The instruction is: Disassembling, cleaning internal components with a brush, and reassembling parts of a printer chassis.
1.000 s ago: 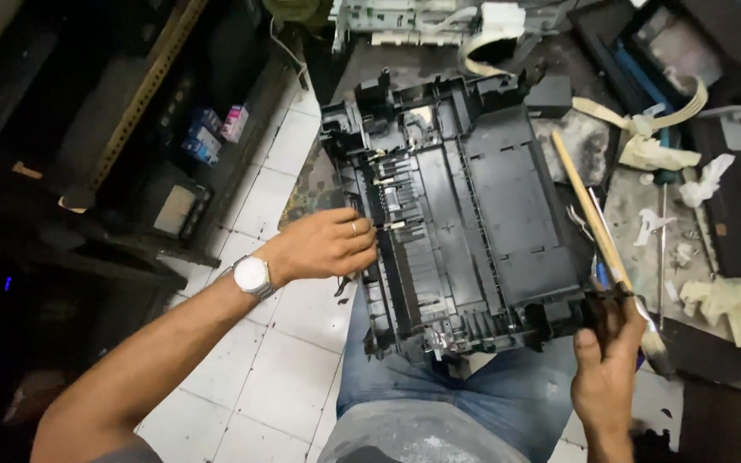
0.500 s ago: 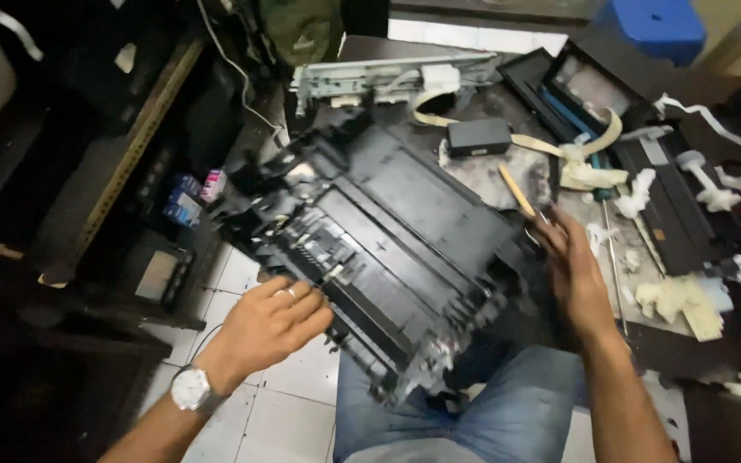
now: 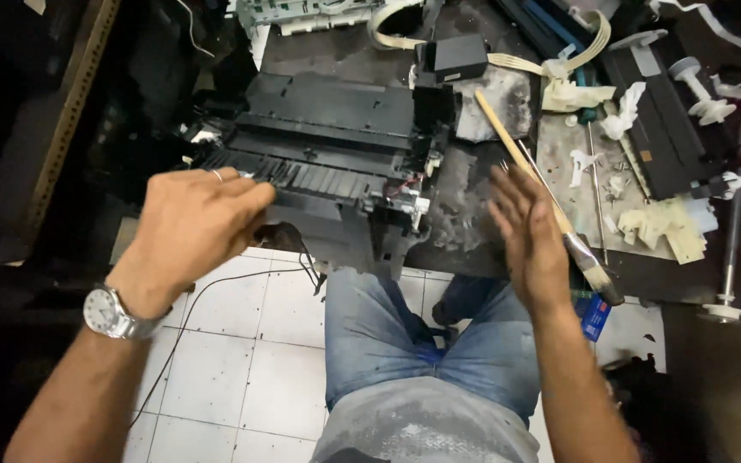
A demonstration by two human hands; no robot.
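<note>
While the big black plastic printer chassis (image 3: 336,163) sits across the upper middle of the frame, its near edge overhanging the person's denim-clad knees (image 3: 405,343), the left hand (image 3: 195,227) comes over its lower-left corner, fingers loosely curled and slightly apart, resting at the ribbed edge rather than clamped on it. To handle this step well, I'd judge that hand wants a firm hold under the edge, so the frame does not tip off the lap. Right of centre, the right hand (image 3: 529,236) hovers open, fingers spread and gripping nothing, just beside a long paintbrush (image 3: 551,201) lying diagonally on the dirty work mat (image 3: 576,146). Keeping that brush within reach looks wise. Smaller still, white plastic scraps (image 3: 658,225) and a thin metal rod (image 3: 596,184) lie scattered at right.
</note>
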